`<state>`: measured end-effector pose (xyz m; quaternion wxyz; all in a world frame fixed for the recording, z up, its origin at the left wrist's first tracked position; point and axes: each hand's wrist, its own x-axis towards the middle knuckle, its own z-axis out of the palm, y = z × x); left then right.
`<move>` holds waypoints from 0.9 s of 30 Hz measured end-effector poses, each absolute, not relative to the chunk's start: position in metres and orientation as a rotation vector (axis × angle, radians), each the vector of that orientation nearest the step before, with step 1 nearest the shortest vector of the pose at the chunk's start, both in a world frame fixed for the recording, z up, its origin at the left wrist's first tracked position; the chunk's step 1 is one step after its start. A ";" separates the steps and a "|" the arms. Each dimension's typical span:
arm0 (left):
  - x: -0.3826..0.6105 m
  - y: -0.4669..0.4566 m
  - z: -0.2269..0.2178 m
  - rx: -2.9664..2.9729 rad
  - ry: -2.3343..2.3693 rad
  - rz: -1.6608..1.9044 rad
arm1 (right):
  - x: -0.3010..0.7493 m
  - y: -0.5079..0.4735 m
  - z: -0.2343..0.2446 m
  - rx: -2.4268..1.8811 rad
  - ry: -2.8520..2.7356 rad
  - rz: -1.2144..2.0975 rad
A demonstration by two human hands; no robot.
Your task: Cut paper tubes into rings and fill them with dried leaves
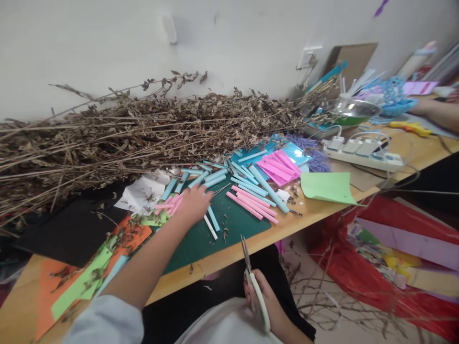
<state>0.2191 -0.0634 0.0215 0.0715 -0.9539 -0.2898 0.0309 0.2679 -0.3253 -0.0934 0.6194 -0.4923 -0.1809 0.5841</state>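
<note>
Among the rolled paper tubes on the table, my left hand reaches palm down. Its fingers are bent and blurred, so whether they grip anything is hidden. Pink tubes lie beside that hand, and light blue tubes lie just beyond it. A white tube and a blue tube rest below it on the green cutting mat. Near my lap, off the table's front edge, my right hand is closed round white-handled scissors. Their blades point up and are nearly together.
Dried stalks are heaped along the wall. A pink paper stack, green paper and a power strip lie to the right. A red bag with paper scraps stands below the table. Another person's arm enters at far right.
</note>
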 end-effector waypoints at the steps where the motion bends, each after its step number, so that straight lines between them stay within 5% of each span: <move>1: 0.235 -0.070 0.016 -2.937 -0.708 0.069 | 0.269 -0.326 -0.094 -1.147 -0.427 1.335; 13: 0.298 -0.100 -0.004 -3.058 -0.310 0.109 | 0.286 -0.354 -0.093 -1.409 -0.898 1.033; 27: 0.162 -0.128 0.022 -3.263 -1.080 0.264 | 0.280 -0.325 -0.077 -1.277 -0.813 1.294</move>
